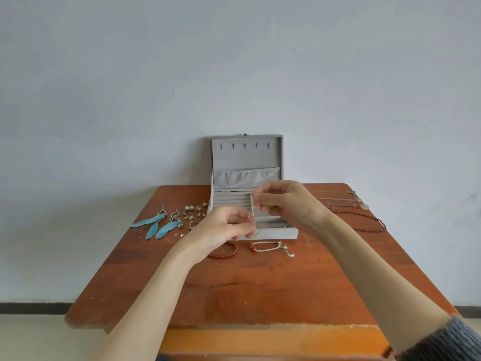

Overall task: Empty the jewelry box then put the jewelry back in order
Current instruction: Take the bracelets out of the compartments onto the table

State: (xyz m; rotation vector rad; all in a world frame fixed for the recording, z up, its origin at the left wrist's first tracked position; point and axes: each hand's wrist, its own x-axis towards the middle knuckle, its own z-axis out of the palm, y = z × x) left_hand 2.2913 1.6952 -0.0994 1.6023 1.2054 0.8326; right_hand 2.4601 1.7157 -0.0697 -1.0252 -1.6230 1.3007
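Observation:
The grey jewelry box [289,232] stands open at the back of the wooden table [260,287], its lid [246,157] upright against the wall. Both hands hover over the box's front compartments. My right hand [286,201] pinches the upper end of a thin pale chain [252,207], and my left hand [223,227] pinches its lower end. The chain is fine, and what kind of piece it is cannot be told. A small roundish item shows under my right fingers.
Left of the box lie blue feather earrings [156,225] and several small stud earrings [194,213]. In front are a red bead bracelet [230,252] and a braided bracelet [268,246]. Necklaces [348,204] and a dark bead strand [369,222] lie to the right.

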